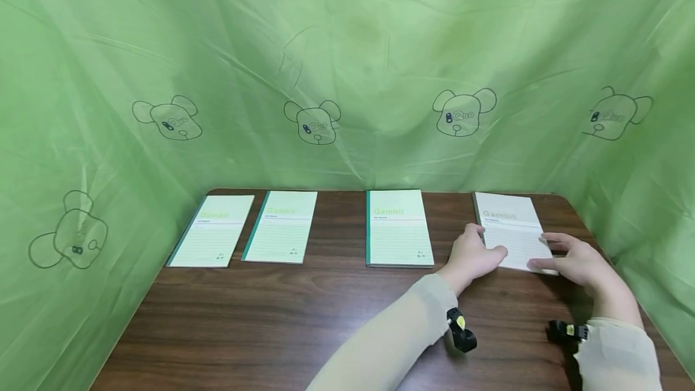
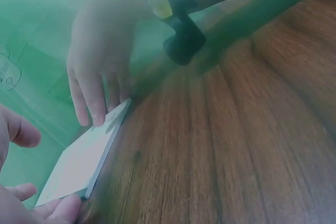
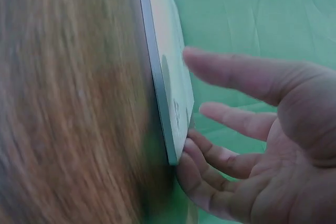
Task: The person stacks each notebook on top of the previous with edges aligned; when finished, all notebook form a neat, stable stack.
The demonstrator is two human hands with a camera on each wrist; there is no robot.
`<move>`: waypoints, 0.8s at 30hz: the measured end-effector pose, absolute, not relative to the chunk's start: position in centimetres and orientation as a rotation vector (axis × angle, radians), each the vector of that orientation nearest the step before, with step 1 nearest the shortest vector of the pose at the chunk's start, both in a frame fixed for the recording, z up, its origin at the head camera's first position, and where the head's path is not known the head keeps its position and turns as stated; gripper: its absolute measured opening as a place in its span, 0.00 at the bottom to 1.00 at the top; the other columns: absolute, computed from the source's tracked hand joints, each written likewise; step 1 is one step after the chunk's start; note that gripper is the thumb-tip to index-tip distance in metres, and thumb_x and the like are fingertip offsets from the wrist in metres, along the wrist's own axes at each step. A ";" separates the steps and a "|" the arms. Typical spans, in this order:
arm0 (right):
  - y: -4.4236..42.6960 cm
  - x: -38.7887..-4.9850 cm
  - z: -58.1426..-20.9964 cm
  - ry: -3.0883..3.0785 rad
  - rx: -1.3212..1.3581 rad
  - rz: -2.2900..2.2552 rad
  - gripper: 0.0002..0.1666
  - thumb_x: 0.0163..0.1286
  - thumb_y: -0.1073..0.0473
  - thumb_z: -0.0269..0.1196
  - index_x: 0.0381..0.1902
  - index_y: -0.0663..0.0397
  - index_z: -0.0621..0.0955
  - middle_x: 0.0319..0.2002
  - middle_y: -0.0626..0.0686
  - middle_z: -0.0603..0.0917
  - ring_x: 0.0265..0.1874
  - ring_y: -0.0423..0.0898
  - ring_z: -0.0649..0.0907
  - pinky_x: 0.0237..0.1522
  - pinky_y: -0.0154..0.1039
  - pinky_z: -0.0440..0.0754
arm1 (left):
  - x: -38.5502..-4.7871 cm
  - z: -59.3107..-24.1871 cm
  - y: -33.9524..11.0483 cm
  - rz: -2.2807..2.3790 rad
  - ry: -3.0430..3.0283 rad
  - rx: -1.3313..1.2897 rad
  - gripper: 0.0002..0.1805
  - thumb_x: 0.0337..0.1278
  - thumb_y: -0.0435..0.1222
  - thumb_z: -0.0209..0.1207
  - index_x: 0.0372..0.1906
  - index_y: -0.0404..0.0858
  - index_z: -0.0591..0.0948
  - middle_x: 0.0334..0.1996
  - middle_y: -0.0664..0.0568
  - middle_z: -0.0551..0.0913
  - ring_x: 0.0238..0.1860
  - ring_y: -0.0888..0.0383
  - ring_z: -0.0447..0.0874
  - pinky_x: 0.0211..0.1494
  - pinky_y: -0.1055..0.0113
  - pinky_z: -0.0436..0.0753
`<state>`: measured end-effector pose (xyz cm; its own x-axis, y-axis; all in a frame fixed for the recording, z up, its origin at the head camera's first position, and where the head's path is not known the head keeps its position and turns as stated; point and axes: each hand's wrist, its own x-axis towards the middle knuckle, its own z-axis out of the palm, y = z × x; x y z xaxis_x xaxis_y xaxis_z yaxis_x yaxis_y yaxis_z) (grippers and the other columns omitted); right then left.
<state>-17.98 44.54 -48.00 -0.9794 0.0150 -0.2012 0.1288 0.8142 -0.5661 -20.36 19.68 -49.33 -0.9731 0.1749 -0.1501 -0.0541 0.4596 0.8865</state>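
Observation:
A pale notebook (image 1: 510,222) with a "Gambit" cover lies flat at the right end of the table, between both hands. At its left edge is my left hand (image 1: 471,256), its fingers along the spine side and its thumb above the lower cover. In the left wrist view, fingertips of the left hand (image 2: 18,203) touch the notebook (image 2: 84,156) near a corner. On the opposite side, my right hand (image 1: 581,260) has its fingers at the right edge. The right wrist view shows fingertips of the right hand (image 3: 252,145) against the notebook's edge (image 3: 163,87), thumb apart from them.
To the left lie three similar green-spined notebooks: one mid-table (image 1: 399,228), one further left (image 1: 282,228) and one at the far left (image 1: 212,231). A green curtain (image 1: 347,77) with bear-head outlines surrounds the brown wooden table (image 1: 260,324).

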 end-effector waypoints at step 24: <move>42.9 -17.6 -48.0 2.500 0.125 -1.455 0.45 0.82 0.53 0.67 0.79 0.78 0.61 0.66 0.75 0.73 0.44 0.29 0.79 0.43 0.34 0.86 | -20.5 -48.3 18.4 2.085 2.116 -0.189 0.24 0.63 0.23 0.66 0.62 0.41 0.78 0.39 0.52 0.84 0.25 0.61 0.79 0.27 0.67 0.82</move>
<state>-17.57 42.88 -48.01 -0.9662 -0.0493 -0.2530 0.1956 0.4990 -0.8442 -20.54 18.37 -48.28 -0.9784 0.0254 -0.2051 -0.2047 0.0173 0.9787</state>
